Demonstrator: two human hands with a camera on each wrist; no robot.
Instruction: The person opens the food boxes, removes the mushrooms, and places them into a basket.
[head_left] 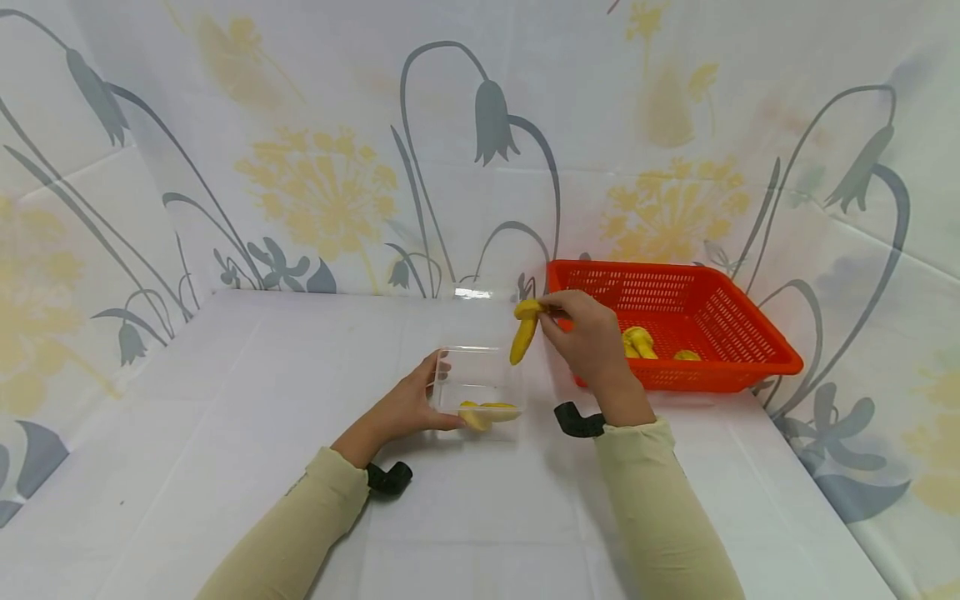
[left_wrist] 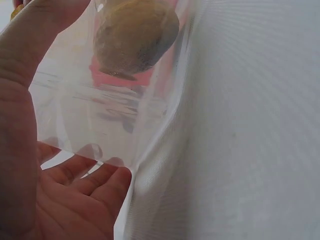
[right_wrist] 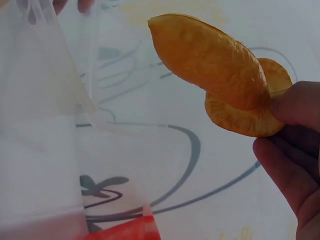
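My right hand (head_left: pixel 588 337) pinches a yellow mushroom (head_left: pixel 524 337) by its cap, with the stem hanging down. In the right wrist view the mushroom (right_wrist: pixel 215 67) shows a thick, smooth stem and a frilled cap between thumb and fingers. It is up beside the right rim of a clear plastic box (head_left: pixel 467 371). My left hand (head_left: pixel 411 402) grips this box on its left side, thumb at the front and fingers behind. Yellow mushrooms (head_left: pixel 498 411) lie on its floor. One pale, rounded piece (left_wrist: pixel 137 37) shows through the clear wall in the left wrist view.
A red slotted basket (head_left: pixel 690 380) stands at the right, with several yellow mushrooms (head_left: pixel 639 342) inside. The box's clear lid (head_left: pixel 472 293) stands raised behind it. White cloth (head_left: pixel 262 400) covers the table, and a flower-patterned sheet (head_left: pixel 330 192) hangs at the back.
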